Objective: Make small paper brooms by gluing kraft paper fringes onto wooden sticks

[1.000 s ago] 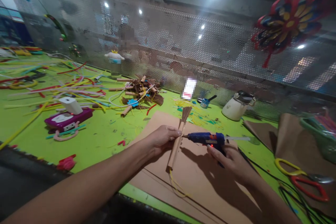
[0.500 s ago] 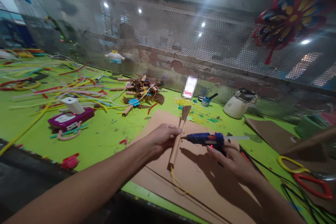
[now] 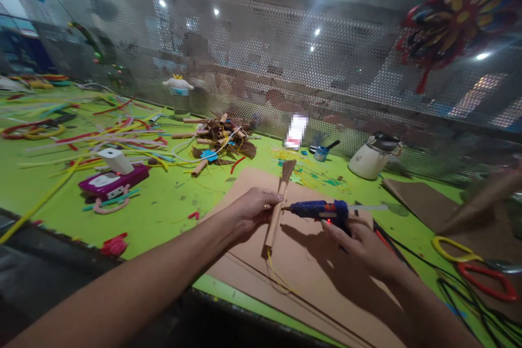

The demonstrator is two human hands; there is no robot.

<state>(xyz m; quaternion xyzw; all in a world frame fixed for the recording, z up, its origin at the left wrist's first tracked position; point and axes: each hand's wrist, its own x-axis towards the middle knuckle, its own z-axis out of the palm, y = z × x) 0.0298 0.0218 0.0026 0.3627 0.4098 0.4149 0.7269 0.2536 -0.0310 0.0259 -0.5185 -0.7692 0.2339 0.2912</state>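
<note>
A small brown paper broom (image 3: 274,224), with a rolled handle and a fringed tip at its far end, is gripped by my left hand (image 3: 258,205). Yellow string (image 3: 277,277) trails from its near end. My right hand (image 3: 355,236) is closed around a blue hot glue gun (image 3: 316,210) with a red light lit and a clear glue stick out of its back. The gun's nozzle points left, at the side of the rolled handle; I cannot tell whether it touches. Under both hands lies a sheet of brown cardboard (image 3: 326,293).
Behind is a pile of similar brown rolls (image 3: 222,138). Colourful strips (image 3: 110,138) and a purple power strip (image 3: 116,180) lie left. A white kettle-like pot (image 3: 369,159), brown paper (image 3: 420,201), red-and-yellow scissors (image 3: 485,277) and black cables (image 3: 468,304) are right. A phone (image 3: 296,131) leans on the mesh.
Both hands hold nearly the same pose, with the glue gun still beside the paper broom. The view has shifted slightly.
</note>
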